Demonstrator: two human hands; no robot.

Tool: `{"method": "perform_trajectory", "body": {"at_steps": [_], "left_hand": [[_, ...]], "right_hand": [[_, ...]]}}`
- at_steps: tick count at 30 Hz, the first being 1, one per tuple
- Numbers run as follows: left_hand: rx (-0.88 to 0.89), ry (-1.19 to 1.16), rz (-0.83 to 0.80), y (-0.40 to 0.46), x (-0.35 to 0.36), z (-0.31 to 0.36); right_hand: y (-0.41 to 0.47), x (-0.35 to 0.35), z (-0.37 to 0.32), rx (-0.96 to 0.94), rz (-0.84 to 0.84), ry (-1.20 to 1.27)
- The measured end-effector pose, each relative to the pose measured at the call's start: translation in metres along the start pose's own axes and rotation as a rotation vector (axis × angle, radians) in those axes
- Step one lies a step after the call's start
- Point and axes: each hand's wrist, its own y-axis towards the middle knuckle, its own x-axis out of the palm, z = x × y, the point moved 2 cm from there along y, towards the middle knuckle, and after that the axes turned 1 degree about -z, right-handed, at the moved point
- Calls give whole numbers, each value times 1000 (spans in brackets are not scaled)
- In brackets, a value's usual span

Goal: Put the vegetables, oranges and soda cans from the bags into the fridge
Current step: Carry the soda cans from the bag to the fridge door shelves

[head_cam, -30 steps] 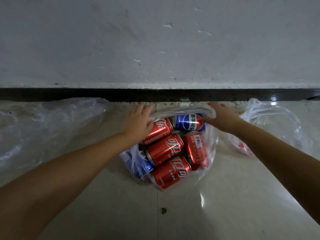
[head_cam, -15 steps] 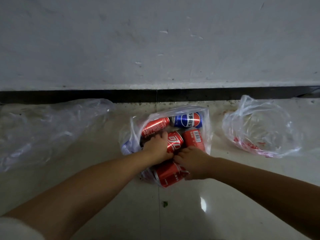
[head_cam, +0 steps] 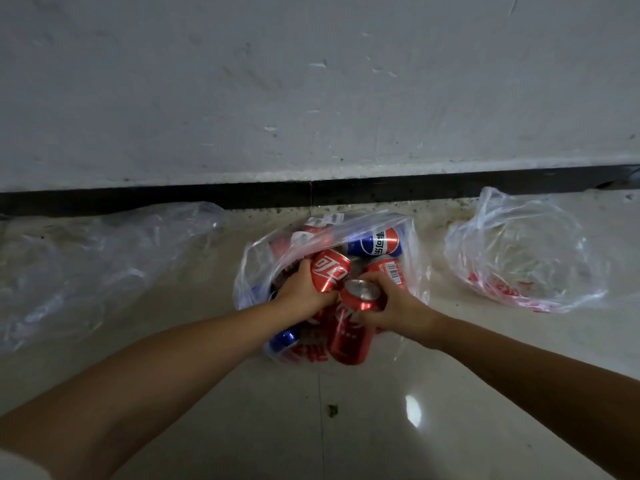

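The left hand [head_cam: 302, 289] wraps a red can [head_cam: 329, 274] round its side, and the right hand [head_cam: 394, 304] grips another red can [head_cam: 348, 329] near its silver top, both inside the open clear bag [head_cam: 414, 271] on the tiled floor [head_cam: 450, 410]. The cans look full, so likely weighty, rigid and smooth; a firm wrap round the middle suits them. The bag is limp and may cling. More cans, including a blue can [head_cam: 375, 242], lie deeper.
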Motion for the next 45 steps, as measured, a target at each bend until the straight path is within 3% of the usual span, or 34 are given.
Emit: {"method": "perform_trajectory", "body": {"at_steps": [5, 9, 17, 22, 26, 30, 38, 45], "left_hand": [[-110, -500, -117, -21, -16, 17], [-190, -744, -108, -61, -35, 41], [-298, -684, -40, -196, -100, 111], [-324, -661, -64, -299, -124, 192], [-256, -558, -168, -368, -132, 279], [-73, -385, -317, -414, -130, 361], [156, -165, -544, -504, -95, 488], [421, 119, -863, -640, 39, 575]], "right_hand": [[-4, 0, -12, 153, -51, 824], [-26, 6, -35, 240, 22, 1148], [-135, 32, -144, 349, 77, 1064], [-255, 3, -224, 280, 148, 901], [-360, -25, -281, 263, 243, 879], [-449, -42, -317, 187, 361, 875], [-623, -36, -335, -28, 783, 971], [-822, 10, -283, -105, 1278, 991]]}}
